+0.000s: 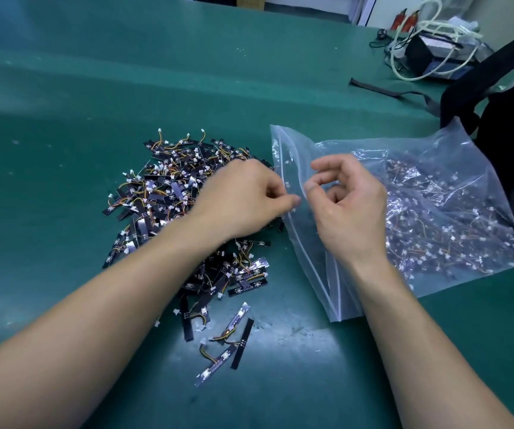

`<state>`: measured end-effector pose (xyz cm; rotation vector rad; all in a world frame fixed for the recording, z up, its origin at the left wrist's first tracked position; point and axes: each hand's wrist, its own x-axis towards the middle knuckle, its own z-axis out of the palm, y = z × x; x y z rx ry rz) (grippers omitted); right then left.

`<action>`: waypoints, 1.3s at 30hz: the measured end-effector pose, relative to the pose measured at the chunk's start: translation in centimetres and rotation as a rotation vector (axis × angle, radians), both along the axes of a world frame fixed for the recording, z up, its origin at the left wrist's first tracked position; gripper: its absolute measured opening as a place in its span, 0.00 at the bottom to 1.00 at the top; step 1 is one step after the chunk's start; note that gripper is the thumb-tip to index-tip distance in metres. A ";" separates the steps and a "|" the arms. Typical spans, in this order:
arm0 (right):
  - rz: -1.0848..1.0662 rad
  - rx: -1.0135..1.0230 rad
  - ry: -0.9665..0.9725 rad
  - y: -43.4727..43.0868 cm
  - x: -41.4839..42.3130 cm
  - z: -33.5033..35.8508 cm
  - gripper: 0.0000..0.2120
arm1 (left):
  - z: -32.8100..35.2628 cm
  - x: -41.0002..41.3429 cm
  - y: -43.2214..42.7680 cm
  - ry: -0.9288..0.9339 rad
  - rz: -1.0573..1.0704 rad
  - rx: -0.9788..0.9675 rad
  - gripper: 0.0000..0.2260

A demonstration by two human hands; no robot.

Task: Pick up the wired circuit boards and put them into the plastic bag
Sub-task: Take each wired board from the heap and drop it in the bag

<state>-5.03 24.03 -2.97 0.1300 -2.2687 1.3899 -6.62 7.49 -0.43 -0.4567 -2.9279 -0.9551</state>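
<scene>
while the mouth is being held, the pile waits to the left

as the two hands meet at its rim, the clear zip-top plastic bag [308,258] lies on the green-matted bench [94,88] with its mouth facing left and its zip edge running from far to near. the left hand [243,199] pinches that edge between thumb and curled fingers. the right hand [348,209] sits just beside it over the film, fingers curled, and i cannot tell whether it has hold of the upper layer. the heap of black strip-shaped circuit boards with orange and yellow wires [162,187] lies directly left of the mouth, partly under the left hand, which is the nearer one. a few loose strips [240,323] sit closer to the person. many bagged boards [435,212] already show through the film. by my reading, the next load should travel rightward across the zip line once the mouth gapes.
</scene>
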 end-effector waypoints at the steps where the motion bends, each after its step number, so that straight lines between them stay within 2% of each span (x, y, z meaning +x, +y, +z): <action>1: 0.010 0.047 -0.033 0.0 0.0 -0.3 0.10 | 0.1 -0.1 -1.1 0.034 0.026 -0.011 0.15; 6: 0.067 0.281 -0.201 -0.1 -0.2 -1.3 0.09 | -0.7 -0.3 -5.6 0.185 0.105 -0.062 0.12; 10: 0.100 0.427 -0.298 -0.2 -0.2 -1.5 0.07 | -1.8 -0.1 -6.6 0.216 -0.109 -0.167 0.12; 17: 0.161 0.387 -0.127 -0.7 0.2 -1.2 0.04 | -1.8 -0.2 -7.1 0.353 -0.231 -0.209 0.04; 19: 0.196 0.385 -0.098 -1.0 0.4 -1.3 0.04 | -1.7 0.0 -7.0 0.345 -0.275 -0.223 0.05; 24: 0.223 0.366 -0.142 -0.8 0.2 -1.6 0.04 | -1.8 0.0 -6.9 0.245 -0.282 -0.329 0.21; 27: 0.242 0.367 -0.156 -0.7 0.2 -1.7 0.04 | -1.8 -0.1 -6.7 0.221 -0.294 -0.368 0.25; 36: 0.260 0.372 -0.165 -1.0 0.3 -1.8 0.03 | -1.7 0.1 -6.8 0.209 -0.337 -0.361 0.28; 39: 0.258 0.377 -0.165 -1.0 0.3 -1.8 0.03 | -1.5 0.1 -6.9 0.228 -0.355 -0.328 0.24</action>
